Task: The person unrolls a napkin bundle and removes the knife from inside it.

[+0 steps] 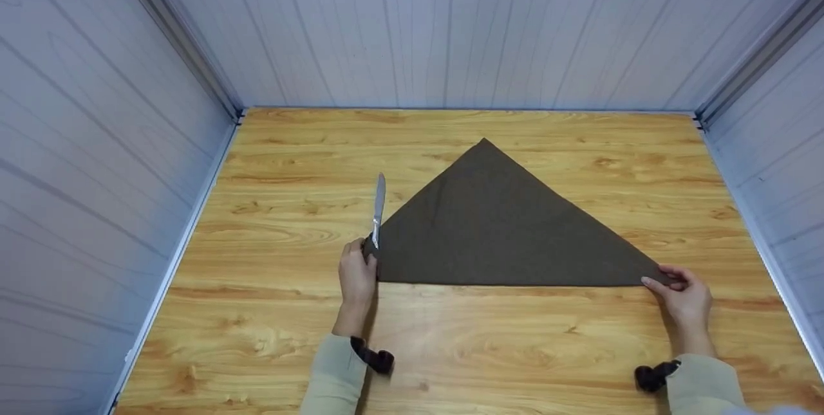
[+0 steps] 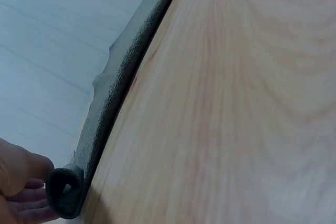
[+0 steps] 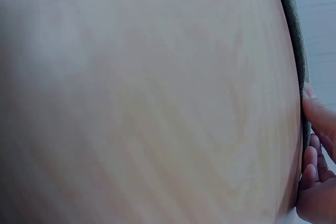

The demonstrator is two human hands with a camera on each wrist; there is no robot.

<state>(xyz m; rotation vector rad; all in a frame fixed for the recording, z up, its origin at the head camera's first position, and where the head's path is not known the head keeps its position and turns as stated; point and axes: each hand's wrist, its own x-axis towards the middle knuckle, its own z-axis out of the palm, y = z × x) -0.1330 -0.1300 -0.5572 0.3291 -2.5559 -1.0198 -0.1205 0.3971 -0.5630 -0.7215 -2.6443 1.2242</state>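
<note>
A dark brown cloth (image 1: 508, 222) lies folded in a triangle, its tip pointing away from me and its long straight edge nearest. At its left end a table knife (image 1: 379, 199) stands out of the rolled-up cloth, silver blade pointing away; the handle is hidden in the roll. My left hand (image 1: 358, 273) grips this rolled end (image 2: 65, 190), which shows as a small coil in the left wrist view. At the cloth's right corner, my right hand (image 1: 689, 296) pinches the fabric, thumb (image 3: 317, 111) on the near edge and fingers beyond it.
Beneath everything is a wood-grain tabletop (image 1: 277, 209). Pale panelled walls rise at the back (image 1: 418, 29), left (image 1: 84, 145) and right (image 1: 772, 145). Each wrist carries a black camera mount, the left one (image 1: 373, 356) and the right one (image 1: 655, 376).
</note>
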